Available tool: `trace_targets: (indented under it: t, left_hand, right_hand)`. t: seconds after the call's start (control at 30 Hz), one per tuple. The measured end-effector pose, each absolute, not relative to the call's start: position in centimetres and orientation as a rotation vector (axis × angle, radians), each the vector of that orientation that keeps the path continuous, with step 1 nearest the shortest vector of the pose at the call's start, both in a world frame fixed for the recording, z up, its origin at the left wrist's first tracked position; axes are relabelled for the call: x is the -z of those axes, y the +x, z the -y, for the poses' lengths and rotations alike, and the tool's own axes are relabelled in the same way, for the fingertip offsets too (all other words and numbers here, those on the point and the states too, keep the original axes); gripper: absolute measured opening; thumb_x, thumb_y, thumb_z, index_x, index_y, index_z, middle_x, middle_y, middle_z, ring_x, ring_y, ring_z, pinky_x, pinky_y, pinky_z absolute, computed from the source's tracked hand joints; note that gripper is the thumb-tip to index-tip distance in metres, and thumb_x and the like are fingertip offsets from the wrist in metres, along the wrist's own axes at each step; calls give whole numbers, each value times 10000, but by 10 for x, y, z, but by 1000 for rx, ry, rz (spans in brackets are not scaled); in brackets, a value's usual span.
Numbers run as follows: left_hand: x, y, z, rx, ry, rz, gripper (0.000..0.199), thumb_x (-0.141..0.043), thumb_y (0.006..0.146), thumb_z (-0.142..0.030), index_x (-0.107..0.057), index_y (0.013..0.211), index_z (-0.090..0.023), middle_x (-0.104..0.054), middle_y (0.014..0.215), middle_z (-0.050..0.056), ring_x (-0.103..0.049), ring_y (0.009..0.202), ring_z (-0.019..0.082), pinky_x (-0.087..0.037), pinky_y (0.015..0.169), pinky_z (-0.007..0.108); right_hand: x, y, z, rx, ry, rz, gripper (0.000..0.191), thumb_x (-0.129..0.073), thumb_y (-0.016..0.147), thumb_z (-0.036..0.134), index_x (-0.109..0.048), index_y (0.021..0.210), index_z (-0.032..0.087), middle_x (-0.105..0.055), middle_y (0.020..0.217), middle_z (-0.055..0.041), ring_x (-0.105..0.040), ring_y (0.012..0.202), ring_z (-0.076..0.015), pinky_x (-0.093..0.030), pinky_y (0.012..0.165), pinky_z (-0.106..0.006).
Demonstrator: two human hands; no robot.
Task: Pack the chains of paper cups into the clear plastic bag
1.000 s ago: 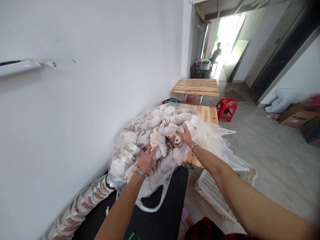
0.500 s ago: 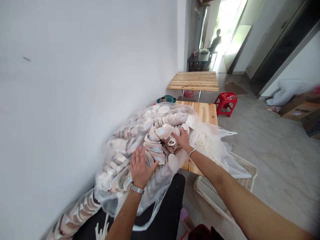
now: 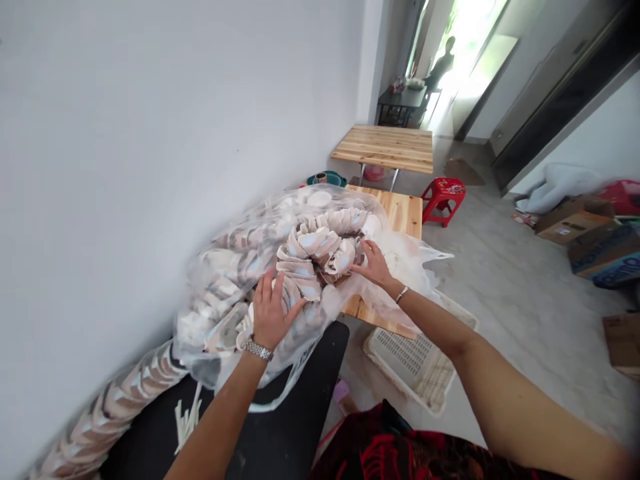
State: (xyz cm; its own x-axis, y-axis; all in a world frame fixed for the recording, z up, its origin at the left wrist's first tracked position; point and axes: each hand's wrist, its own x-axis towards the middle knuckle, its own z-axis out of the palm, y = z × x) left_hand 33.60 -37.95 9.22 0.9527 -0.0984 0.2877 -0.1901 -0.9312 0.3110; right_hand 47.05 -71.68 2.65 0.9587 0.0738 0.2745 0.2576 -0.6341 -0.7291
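Note:
A large clear plastic bag (image 3: 210, 260) lies open, full of nested, curved, cup-like pieces (image 3: 300, 270) in pinkish brown, white and pale blue. I cannot make out exactly what they are. My left hand (image 3: 273, 310), with a metal watch at the wrist, rests fingers spread on the near side of the bag, against the stacked pieces. At the right end of the stack is my right hand (image 3: 375, 265), its fingers apart and the thumb close to the end piece (image 3: 343, 257). Nothing is gripped in either palm.
Under the bag are a wooden table (image 3: 403, 213) and a black surface (image 3: 280, 433). A long wrapped roll of similar pieces (image 3: 120, 400) leans along the wall. White strips (image 3: 186, 420) lie nearby. A white crate (image 3: 405, 357), red stool (image 3: 445, 200) and cartons (image 3: 575, 217) stand right. One person (image 3: 443, 67) is far off.
My right hand has drawn back from among the pieces to the right end of the stack. My left hand stays spread on the bag. The camera view has shifted.

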Motion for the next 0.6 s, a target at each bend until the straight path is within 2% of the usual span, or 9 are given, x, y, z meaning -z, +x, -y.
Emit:
trace_targets:
  t: [0.1,0.17,0.23,0.3,0.37,0.43,0.47,0.53,0.6]
  left_hand:
    - [-88,278,390,-112,2748,466,834,-687,920,-556,-378,1628,-241,-371,1694,138,-343,1568,353,-323,1282,533]
    - [-78,248,398,165,2780,512,830,-747,872,-465,-423,1609,-264,-489,1620,136,-465,1485,379,-413,1217,532]
    - [-73,236,398,449,2845,389,672,-668,901,-329,-520,1551,-246,-674,1408,161,-636,1291,389,-527,1064,516]
    - [-88,244,385,546,2877,219,499,-534,937,-230,-651,1422,-227,-771,1160,155,-729,1075,357,-574,919,458]
    - [-126,265,363,332,2879,134,411,-474,955,-233,-731,1275,-235,-781,1108,130,-739,1012,321,-573,873,411]
    - [-181,289,342,-57,2865,106,373,-470,975,-320,-737,1222,-239,-776,1139,103,-727,1023,302,-568,874,403]
    - [-210,299,334,-186,2829,94,368,-468,991,-372,-735,1207,-238,-786,1039,74,-729,952,282,-566,853,397]
    - [-259,312,330,-311,2752,88,356,-454,1004,-367,-734,1172,-226,-771,911,30,-718,853,231,-556,850,387]
    - [-291,313,337,-344,2650,123,344,-454,1006,-369,-738,1125,-215,-744,827,14,-696,769,194,-558,816,357]
  right_hand:
    - [-32,441,737,46,-2362,614,993,-919,597,709,-654,1422,225,-423,1658,-147,-315,1553,-414,-174,1304,-568]
    - [-37,433,737,-113,-2320,741,724,-971,614,535,-757,1244,251,-557,1561,-122,-410,1503,-390,-160,1303,-571]
    - [-46,437,731,-136,-2231,687,367,-929,697,398,-802,999,232,-737,1306,-106,-577,1344,-327,-251,1274,-544]
    - [-63,452,725,-72,-2170,570,164,-831,809,367,-781,853,217,-798,1057,-73,-671,1150,-263,-378,1202,-506]
    - [-92,476,727,19,-2147,499,199,-740,898,403,-780,883,209,-797,1027,-57,-684,1093,-241,-445,1149,-491]
    - [-130,501,735,151,-2123,477,258,-709,937,450,-783,993,210,-783,1148,-52,-674,1169,-251,-456,1153,-508]
    - [-151,512,741,236,-2110,476,283,-718,938,471,-782,1033,212,-775,1188,-48,-670,1202,-258,-459,1156,-525]
    - [-193,527,751,405,-2120,517,337,-735,931,512,-786,1078,213,-774,1210,-50,-684,1213,-265,-481,1135,-547]
    - [-227,534,755,511,-2153,535,441,-615,971,576,-798,1055,183,-767,1252,-70,-695,1217,-270,-507,1078,-539]
